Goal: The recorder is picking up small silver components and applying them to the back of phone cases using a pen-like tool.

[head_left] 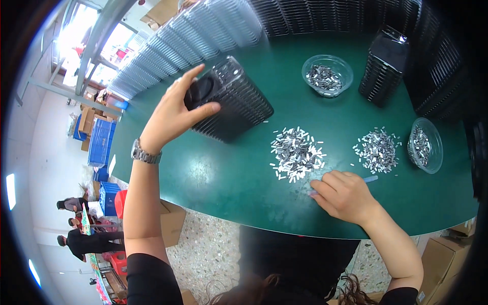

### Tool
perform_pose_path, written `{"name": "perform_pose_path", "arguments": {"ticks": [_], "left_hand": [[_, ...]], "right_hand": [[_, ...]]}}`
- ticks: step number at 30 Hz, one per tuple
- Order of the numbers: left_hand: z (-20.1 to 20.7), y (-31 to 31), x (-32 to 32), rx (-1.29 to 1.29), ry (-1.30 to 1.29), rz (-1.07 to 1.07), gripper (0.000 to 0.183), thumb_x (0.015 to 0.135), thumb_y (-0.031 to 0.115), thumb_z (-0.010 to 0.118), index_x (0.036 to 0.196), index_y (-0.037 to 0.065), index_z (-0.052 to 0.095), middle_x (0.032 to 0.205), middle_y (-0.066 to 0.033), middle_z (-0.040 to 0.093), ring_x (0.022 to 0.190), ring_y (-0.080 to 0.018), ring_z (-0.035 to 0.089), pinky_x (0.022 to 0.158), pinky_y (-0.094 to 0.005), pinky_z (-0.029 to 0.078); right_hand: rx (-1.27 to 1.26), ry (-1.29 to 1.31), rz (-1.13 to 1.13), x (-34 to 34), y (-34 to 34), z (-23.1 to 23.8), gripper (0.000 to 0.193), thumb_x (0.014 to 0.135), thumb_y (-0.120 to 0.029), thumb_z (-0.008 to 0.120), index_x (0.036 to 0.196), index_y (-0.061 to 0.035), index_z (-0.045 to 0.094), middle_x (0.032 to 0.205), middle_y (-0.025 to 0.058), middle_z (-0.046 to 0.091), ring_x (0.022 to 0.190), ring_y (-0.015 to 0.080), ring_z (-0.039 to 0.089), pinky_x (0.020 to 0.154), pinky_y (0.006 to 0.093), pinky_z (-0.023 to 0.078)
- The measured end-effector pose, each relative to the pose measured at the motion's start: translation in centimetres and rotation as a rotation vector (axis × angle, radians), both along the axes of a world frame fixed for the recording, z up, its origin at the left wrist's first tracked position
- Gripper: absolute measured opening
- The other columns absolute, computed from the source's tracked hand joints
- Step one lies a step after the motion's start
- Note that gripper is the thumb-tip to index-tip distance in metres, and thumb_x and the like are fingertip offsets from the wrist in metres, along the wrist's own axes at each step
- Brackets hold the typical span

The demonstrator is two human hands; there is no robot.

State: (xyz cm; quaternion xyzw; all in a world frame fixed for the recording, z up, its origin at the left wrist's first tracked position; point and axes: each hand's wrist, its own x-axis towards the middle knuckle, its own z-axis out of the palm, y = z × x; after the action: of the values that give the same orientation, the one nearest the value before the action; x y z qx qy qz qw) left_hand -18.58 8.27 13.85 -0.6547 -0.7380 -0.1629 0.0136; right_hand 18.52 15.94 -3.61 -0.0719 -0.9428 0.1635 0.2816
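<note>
My left hand (pixel 175 107), with a metal-band watch on its wrist, is at the left end of a stack of black plastic trays (pixel 236 99). Its thumb and index finger are spread around the stack's near corner; whether they touch it I cannot tell. Closed around a thin pen-like stick (pixel 371 179), my right hand (pixel 345 195) rests low over the table. The stick has a pinkish tip and a light-blue end. Just beyond that hand lies a loose pile of small white and dark pieces (pixel 297 154). A second, greyer pile (pixel 377 151) is to its right.
Two clear round bowls of similar small pieces stand on the green table (pixel 218 188): one bowl (pixel 328 94) at the back, another bowl (pixel 437 152) at the right. A black tray stack (pixel 384 66) stands back right. Rows of stacked clear trays (pixel 188 38) line the far edge.
</note>
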Motion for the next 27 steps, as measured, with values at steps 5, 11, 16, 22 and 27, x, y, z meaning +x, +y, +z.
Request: {"name": "perform_pose_path", "arguments": {"ticks": [5,11,16,22,27], "left_hand": [[0.4,-0.4,-0.6,-0.125,-0.102,0.075,0.106,0.08,0.049,0.091,0.164,0.009,0.041,0.147,-0.0242,0.059,0.14,-0.0348,0.056,0.116,-0.0449,0.044],[2.5,4.0,2.6,0.205,-0.088,-0.073,0.087,0.092,0.039,0.084,0.163,0.008,0.044,0.158,-0.0247,0.053,0.151,-0.0361,0.048,0.121,-0.0452,0.039],[1.9,16.5,15.9,0.213,-0.277,-0.423,0.046,0.103,0.029,0.071,0.14,0.003,0.067,0.132,-0.0193,0.072,0.124,-0.031,0.069,0.1,-0.0382,0.055],[-2.1,26.8,26.6,-0.013,-0.069,-0.231,0.105,0.084,0.058,0.081,0.165,0.009,0.037,0.146,-0.0357,0.054,0.128,-0.0474,0.064,0.107,-0.048,0.054],[-2.6,28.2,27.0,-0.062,-0.114,-0.158,0.1,0.082,0.042,0.082,0.166,0.012,0.035,0.153,-0.0355,0.046,0.13,-0.0509,0.06,0.108,-0.0545,0.053]], "right_hand": [[-0.01,0.014,-0.025,0.0,0.1,-0.3,0.02,0.088,-0.022,0.08,0.092,-0.0109,0.064,0.083,0.0018,0.054,0.074,0.0192,0.062,0.063,0.0341,0.052],[0.013,-0.016,-0.044,0.0,0.4,-0.3,0.023,0.091,-0.025,0.075,0.084,-0.012,0.058,0.081,0.0026,0.056,0.075,0.0211,0.064,0.064,0.0356,0.053],[-0.029,0.017,-0.012,0.3,0.6,-0.9,0.02,0.091,-0.022,0.072,0.084,-0.0112,0.057,0.082,0.0043,0.057,0.08,0.0227,0.065,0.067,0.038,0.054],[-0.052,-0.008,-0.017,0.2,0.1,-0.8,0.02,0.09,-0.02,0.075,0.085,-0.01,0.058,0.083,0.0051,0.058,0.081,0.0239,0.065,0.07,0.038,0.054],[-0.095,-0.023,-0.013,-0.1,-0.1,-1.0,0.02,0.09,-0.021,0.075,0.085,-0.0106,0.058,0.083,0.0046,0.058,0.081,0.0224,0.065,0.071,0.0376,0.055]]}}
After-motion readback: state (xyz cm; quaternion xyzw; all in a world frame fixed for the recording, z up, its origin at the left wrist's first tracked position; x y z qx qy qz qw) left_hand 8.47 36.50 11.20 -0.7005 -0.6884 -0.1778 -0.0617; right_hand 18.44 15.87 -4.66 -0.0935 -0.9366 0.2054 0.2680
